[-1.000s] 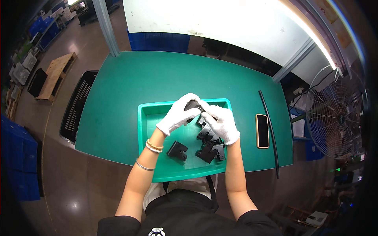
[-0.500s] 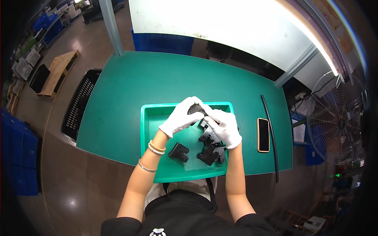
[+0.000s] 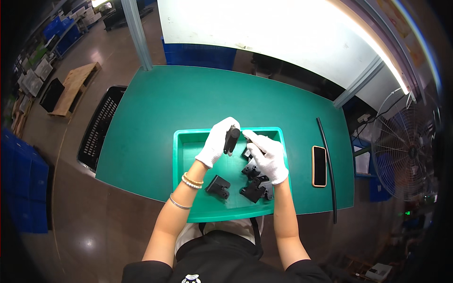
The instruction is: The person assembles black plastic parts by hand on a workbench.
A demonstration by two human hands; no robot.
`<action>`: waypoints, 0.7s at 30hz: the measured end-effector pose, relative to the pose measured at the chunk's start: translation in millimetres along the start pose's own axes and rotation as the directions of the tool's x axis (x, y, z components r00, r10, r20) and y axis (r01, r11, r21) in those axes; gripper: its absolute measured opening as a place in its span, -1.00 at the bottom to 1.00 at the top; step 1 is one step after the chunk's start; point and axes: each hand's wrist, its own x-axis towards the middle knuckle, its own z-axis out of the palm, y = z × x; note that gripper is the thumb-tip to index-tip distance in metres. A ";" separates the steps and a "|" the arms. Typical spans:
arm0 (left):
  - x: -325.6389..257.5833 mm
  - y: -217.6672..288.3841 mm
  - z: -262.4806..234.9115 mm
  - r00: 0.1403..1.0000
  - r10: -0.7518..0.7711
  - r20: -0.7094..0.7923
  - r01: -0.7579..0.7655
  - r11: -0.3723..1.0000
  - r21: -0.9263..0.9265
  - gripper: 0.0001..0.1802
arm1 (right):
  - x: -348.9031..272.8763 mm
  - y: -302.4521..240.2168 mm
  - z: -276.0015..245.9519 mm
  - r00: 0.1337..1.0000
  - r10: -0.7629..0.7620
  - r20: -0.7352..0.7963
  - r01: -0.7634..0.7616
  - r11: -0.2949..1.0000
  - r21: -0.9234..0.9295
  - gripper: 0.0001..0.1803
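Observation:
White gloves cover both my hands, which are raised over the far half of a green plastic tray (image 3: 176, 158). My left hand (image 3: 218, 143) is closed around a black plastic part (image 3: 231, 137), tilted so that a rounded end faces up. To its right, my right hand (image 3: 269, 159) has thumb and fingers pinched together, apart from that part; whatever sits between the fingertips is too small to name. Inside the tray, one black bracket-like part (image 3: 218, 187) lies alone at the near left. Several similar black parts (image 3: 254, 190) are heaped at the right, partly under my right hand.
The tray rests on a green tabletop (image 3: 141, 141). A phone (image 3: 319, 166) and a long black tube (image 3: 326, 165) lie to the right. Beyond the table's right edge stands a large fan (image 3: 406, 146); a black crate (image 3: 100, 127) is beside the left edge.
My hands, close together around the black part before, have come apart. The part is now in my left hand alone and turned more upright; my right hand has drawn off to the right.

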 end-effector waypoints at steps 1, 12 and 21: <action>-0.4 5.2 1.6 0.993 -0.121 0.017 0.122 0.978 -0.170 -0.68 | -0.6 2.0 0.3 1.000 -0.027 0.013 0.028 0.998 -0.051 -0.65; -4.4 9.0 -17.2 0.979 -0.189 -0.075 0.091 0.740 -0.667 -0.71 | 3.5 -6.3 11.9 0.990 -0.051 0.132 0.069 0.989 -0.134 -0.67; -46.0 -1.6 -207.5 0.648 -0.528 -0.549 -0.508 0.237 -0.828 -0.77 | 1.4 -9.1 14.4 0.969 0.052 0.241 0.004 0.974 -0.226 -0.74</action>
